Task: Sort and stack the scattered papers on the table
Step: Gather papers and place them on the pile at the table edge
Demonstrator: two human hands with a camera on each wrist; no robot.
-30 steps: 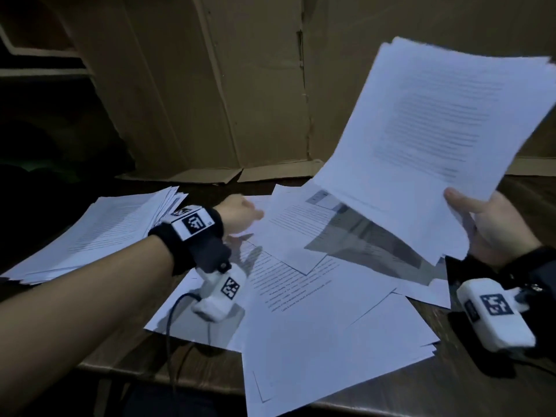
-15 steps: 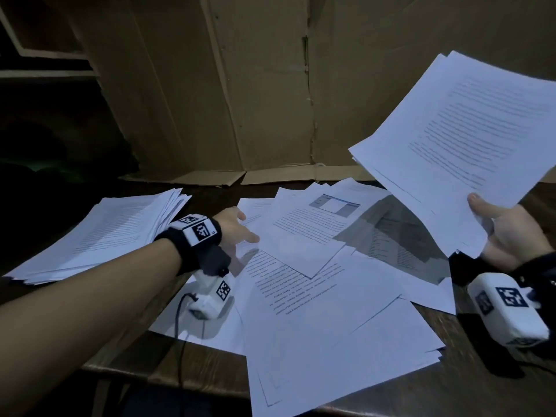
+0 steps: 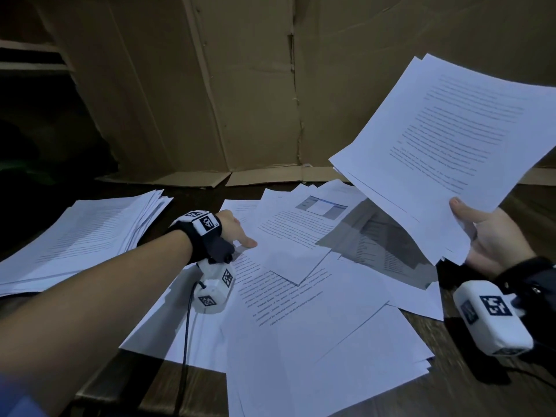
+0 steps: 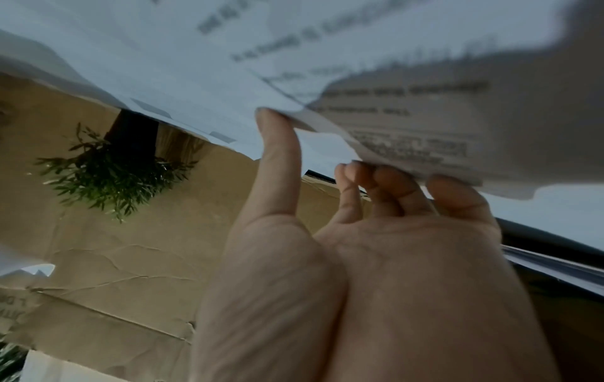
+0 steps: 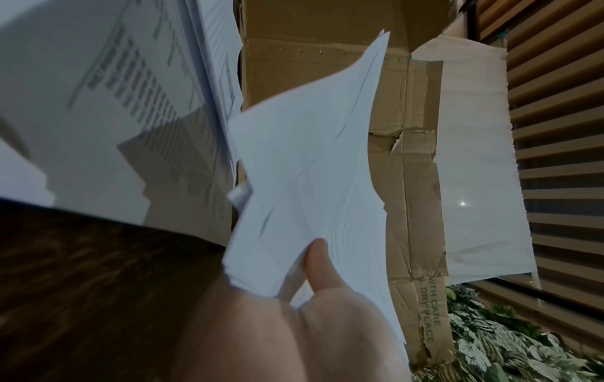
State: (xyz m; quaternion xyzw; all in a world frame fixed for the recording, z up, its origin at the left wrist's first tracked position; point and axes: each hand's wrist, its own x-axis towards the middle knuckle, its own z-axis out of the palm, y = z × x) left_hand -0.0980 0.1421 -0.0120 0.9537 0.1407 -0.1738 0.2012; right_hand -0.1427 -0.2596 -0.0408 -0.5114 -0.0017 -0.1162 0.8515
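Observation:
White printed sheets [image 3: 301,320] lie scattered and overlapping across the middle of the dark wooden table [image 3: 481,395]. A rough pile of papers [image 3: 78,236] rests at the left. My right hand [image 3: 469,224] holds a bundle of sheets [image 3: 445,145] raised above the table's right side, thumb on top; in the right wrist view the thumb [image 5: 318,258] presses on that bundle [image 5: 310,168]. My left hand [image 3: 240,236] sits at the left edge of a top sheet [image 3: 288,236]. In the left wrist view the thumb [image 4: 278,155] and curled fingers [image 4: 408,186] pinch that sheet's edge [image 4: 408,129].
Flattened cardboard [image 3: 240,85] stands along the table's back edge. A cable [image 3: 186,341] hangs from the left wrist camera over the papers. Dark shelving [image 3: 30,55] is at the far left. Green foliage [image 5: 523,349] shows in the right wrist view, beyond the cardboard.
The right hand has carried its bundle to the right, uncovering the sheets beneath. The left hand has slid slightly forward onto the edge of the top sheet.

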